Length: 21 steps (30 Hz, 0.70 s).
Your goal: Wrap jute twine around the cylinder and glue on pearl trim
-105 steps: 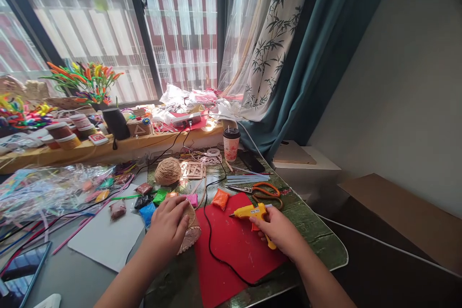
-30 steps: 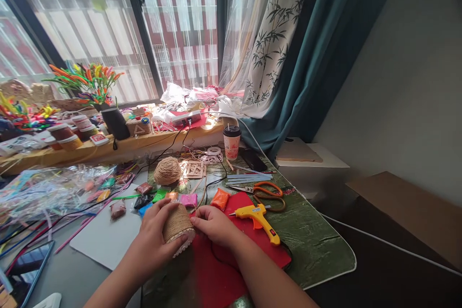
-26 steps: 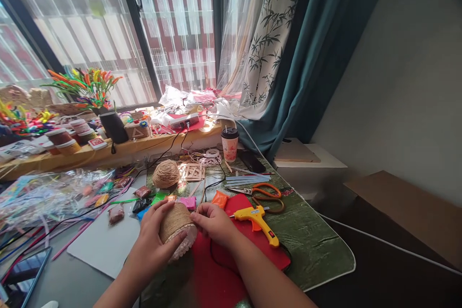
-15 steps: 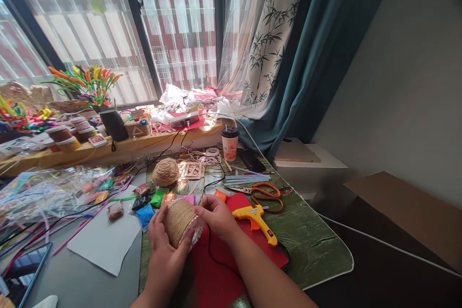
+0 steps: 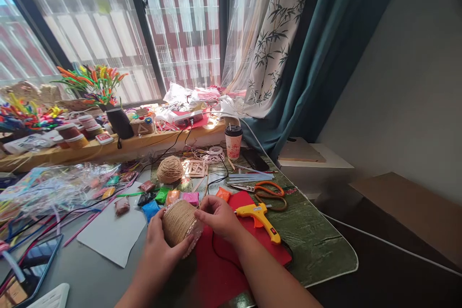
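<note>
A round cup-like piece wrapped in tan twine (image 5: 178,223), with a pale scalloped edge, is tilted over the red sheet (image 5: 220,264). My left hand (image 5: 160,245) is wrapped round its left and lower side, thumb near the scalloped edge. At its upper right, my right hand (image 5: 216,216) pinches a strand of twine (image 5: 206,185) between thumb and fingers. The ball of twine (image 5: 170,170) sits beyond, at the back of the table. A yellow glue gun (image 5: 260,219) lies on the red sheet to the right, below orange-handled scissors (image 5: 269,189).
Small coloured packets (image 5: 162,195) lie behind the wrapped piece. A paper cup (image 5: 233,143) and a phone (image 5: 254,159) stand and lie farther back. White paper (image 5: 111,233), plastic bags (image 5: 72,187) and a tablet (image 5: 36,264) are on the left. A black cable crosses the table.
The camera view has shifted slightly, so the scene appears farther right. The wrapped piece has turned a little in my left hand; my right hand keeps its pinch.
</note>
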### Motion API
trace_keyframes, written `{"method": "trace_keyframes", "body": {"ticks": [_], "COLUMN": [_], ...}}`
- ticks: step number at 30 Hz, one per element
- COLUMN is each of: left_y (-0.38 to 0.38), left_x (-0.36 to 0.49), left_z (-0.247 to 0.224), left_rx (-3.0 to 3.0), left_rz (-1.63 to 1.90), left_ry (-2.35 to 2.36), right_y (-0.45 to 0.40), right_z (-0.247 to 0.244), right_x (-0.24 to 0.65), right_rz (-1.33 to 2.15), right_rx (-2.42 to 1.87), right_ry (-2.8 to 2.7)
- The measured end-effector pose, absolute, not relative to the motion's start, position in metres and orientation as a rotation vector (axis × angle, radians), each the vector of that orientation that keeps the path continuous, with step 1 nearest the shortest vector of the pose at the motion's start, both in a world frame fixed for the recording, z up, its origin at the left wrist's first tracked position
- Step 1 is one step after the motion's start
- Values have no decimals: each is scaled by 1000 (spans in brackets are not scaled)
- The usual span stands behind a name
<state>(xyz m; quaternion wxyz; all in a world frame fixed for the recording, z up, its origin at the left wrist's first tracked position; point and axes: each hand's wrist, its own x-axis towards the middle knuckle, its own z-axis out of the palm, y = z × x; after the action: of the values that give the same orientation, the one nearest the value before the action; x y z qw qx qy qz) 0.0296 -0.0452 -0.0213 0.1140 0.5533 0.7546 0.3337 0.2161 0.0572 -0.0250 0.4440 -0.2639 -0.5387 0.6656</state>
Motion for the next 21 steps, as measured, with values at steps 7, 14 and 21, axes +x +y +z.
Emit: {"method": "trace_keyframes", "body": {"ticks": [7,14,21], "left_y": [-55,-28,-16], "left_x": [21,18,26], "left_z": [-18,17,5], "left_rx": [1671,1954,1921], "left_rz": [891,702,896], "left_ry": [2171,2036,2055], "right_y": [47,50,57], "right_z": [-22,-25,-29], "right_x": [214,212,208], "right_rz": [1646,1651,1597], "right_rx": [-623,-628,-675], "right_ry": [-1362,-1361,-1283]}}
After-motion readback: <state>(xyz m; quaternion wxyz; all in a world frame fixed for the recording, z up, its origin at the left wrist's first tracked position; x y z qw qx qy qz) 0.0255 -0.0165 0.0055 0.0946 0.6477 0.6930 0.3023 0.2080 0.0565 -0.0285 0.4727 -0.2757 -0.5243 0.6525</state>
